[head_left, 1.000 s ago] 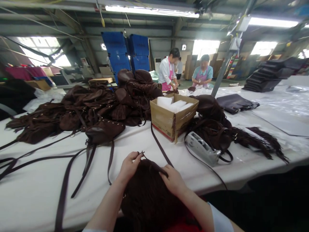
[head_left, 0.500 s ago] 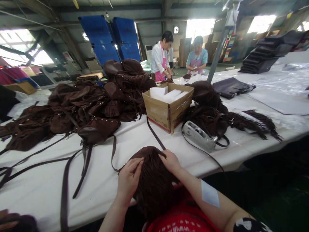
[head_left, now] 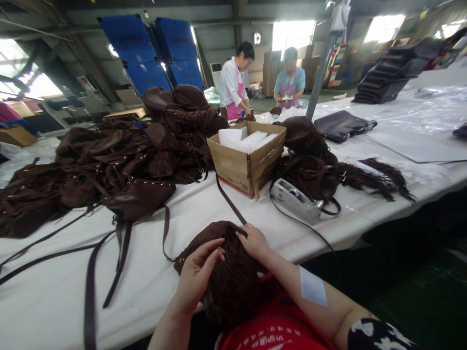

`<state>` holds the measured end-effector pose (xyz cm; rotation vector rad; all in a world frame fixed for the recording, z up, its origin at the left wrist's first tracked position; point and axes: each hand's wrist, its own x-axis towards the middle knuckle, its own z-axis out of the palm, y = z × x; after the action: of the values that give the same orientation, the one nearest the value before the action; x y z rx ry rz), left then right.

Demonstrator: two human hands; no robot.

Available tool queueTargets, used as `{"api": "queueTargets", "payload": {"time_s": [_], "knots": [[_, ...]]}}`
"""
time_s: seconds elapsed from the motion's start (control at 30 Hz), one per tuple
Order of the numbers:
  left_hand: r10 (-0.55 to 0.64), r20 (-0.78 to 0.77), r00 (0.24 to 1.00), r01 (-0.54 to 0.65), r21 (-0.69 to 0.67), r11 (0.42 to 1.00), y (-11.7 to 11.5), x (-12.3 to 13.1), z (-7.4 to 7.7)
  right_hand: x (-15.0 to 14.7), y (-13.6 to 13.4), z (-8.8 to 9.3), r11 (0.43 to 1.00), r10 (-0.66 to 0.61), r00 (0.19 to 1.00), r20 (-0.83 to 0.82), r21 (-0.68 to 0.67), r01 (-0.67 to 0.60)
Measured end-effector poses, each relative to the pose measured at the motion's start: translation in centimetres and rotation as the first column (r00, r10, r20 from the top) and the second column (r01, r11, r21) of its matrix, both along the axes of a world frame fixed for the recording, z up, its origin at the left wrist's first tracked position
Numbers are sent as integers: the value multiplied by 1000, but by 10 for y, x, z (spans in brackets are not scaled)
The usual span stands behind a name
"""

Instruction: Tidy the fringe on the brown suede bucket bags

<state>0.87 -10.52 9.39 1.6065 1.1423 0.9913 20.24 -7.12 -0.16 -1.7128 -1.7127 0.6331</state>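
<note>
A dark brown fringed suede bag (head_left: 228, 282) lies at the near edge of the white table (head_left: 54, 296), hanging partly over my lap. My left hand (head_left: 199, 272) rests on its top left, fingers bent and spread into the fringe. My right hand (head_left: 253, 242) presses on its top right, fingers curled on the bag's rim where a brown strap (head_left: 229, 201) runs away toward the cardboard box (head_left: 246, 158). Both hands touch the bag; neither lifts it.
A big heap of the same brown bags (head_left: 120, 150) with loose straps covers the table's left. A grey tape dispenser (head_left: 295, 200) and more fringed bags (head_left: 328, 170) lie right of the box. Two people stand working at the far end. Black bags (head_left: 386, 80) are stacked far right.
The view has dropped and shifted right. My left hand moved from pinching a strap end at the bag's top onto the fringe, and the bag has slid nearer my lap.
</note>
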Motion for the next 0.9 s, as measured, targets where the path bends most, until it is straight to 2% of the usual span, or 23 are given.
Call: {"api": "queueTargets", "payload": {"time_s": [0.13,0.27,0.33,0.37,0.43,0.5,0.57,0.6,0.7,0.8,0.87,0.9], "knots": [[-205,-42,978,204,-30,979,-24,9,8,0,2,-2,1000,-22,1000,-17,10,22],[-407,-4,914,399,-189,897,-53,21,5,1,7,-6,998,-58,998,-27,-25,57],[-463,-12,886,447,-242,861,-57,23,3,2,8,-7,998,-54,998,-22,-17,54],[-465,-48,884,443,-234,866,-54,23,2,2,8,-7,999,-52,999,-16,-11,52],[-367,-208,907,352,-108,930,-37,19,-2,3,8,-8,999,-49,999,-2,-8,49],[-151,-411,899,217,120,969,-10,14,-10,3,8,-8,999,-39,999,6,-12,39],[12,-569,822,179,278,944,19,13,-20,3,8,-8,1000,-22,1000,8,-12,22],[38,-635,772,202,301,932,30,14,-24,3,8,-7,1000,-16,1000,10,-11,16],[-10,-802,597,320,226,920,48,27,-34,2,8,-5,1000,-14,1000,20,-13,15],[3,-901,434,283,140,949,40,44,-38,2,6,-2,1000,-27,999,40,-7,27],[5,-919,394,242,109,964,30,49,-42,2,3,0,1000,-26,997,73,-2,26],[-18,-913,408,256,96,962,25,48,-46,2,2,0,1000,-19,995,97,0,19]]}}
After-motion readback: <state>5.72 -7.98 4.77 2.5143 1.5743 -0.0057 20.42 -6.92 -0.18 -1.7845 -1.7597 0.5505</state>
